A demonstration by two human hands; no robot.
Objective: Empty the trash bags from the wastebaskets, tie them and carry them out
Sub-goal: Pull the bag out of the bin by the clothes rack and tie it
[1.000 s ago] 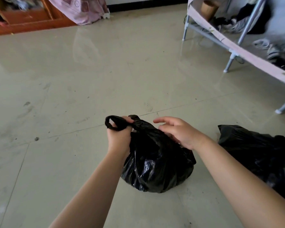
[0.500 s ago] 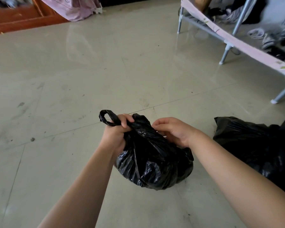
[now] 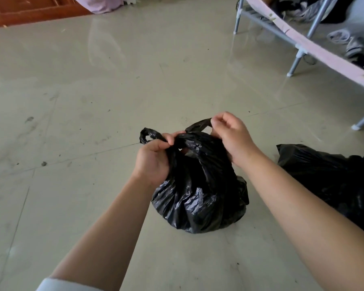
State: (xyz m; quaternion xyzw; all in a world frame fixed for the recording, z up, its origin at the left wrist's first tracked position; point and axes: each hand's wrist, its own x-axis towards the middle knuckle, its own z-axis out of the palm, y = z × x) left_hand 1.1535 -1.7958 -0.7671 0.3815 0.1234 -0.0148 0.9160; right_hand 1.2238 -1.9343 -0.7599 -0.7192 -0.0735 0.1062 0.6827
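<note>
A full black trash bag (image 3: 200, 198) sits on the tiled floor in front of me. My left hand (image 3: 153, 158) grips its left handle, whose loop sticks out to the left of my fist. My right hand (image 3: 231, 135) pinches the right handle and holds it up above the bag's mouth. The two handles cross between my hands. A second black trash bag (image 3: 328, 179) lies on the floor at the right, partly cut off by the frame edge.
A metal-legged bed frame (image 3: 298, 53) with a pink edge stands at the upper right, with shoes and dark clothes under it. Wooden furniture (image 3: 29, 11) and pink cloth (image 3: 101, 5) line the top left. Open floor (image 3: 93, 91) stretches ahead and left.
My right hand has taken hold of the bag's right handle and lifted it up. My left hand keeps its grip on the left handle. The view has tilted down slightly.
</note>
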